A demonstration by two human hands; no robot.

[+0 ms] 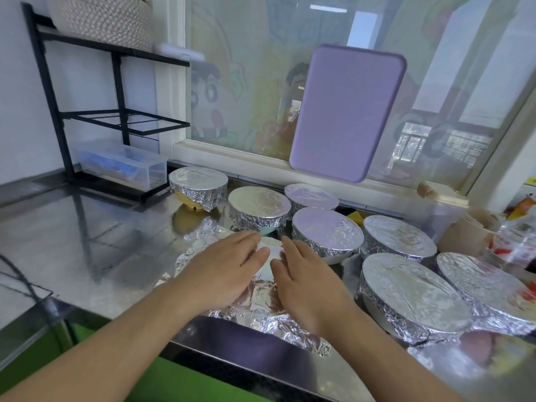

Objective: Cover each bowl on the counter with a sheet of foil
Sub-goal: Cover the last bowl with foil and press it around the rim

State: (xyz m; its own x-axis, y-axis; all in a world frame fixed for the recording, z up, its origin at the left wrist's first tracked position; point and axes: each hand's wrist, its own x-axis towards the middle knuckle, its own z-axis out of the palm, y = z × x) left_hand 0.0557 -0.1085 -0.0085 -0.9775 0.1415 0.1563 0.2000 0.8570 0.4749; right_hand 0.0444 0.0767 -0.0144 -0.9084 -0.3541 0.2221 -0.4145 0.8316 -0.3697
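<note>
A crumpled sheet of foil (pixel 261 309) lies over a bowl near the front edge of the steel counter (pixel 95 245); the bowl under it is hidden. My left hand (pixel 223 271) and my right hand (pixel 304 282) rest flat on top of the sheet, fingers straight, pressing it down side by side. Several bowls wrapped in foil stand behind and to the right: a yellow one (pixel 198 184) at the back left, one (pixel 259 208) behind my hands, one (pixel 327 235) right of them, and a big one (pixel 412 294) at the front right.
A purple cutting board (pixel 345 111) leans on the window behind the bowls. A black wire rack (pixel 116 117) and a clear plastic box (pixel 124 166) stand at the back left. Packets and a cardboard box (pixel 464 236) crowd the right side. The counter's front edge is close under my forearms.
</note>
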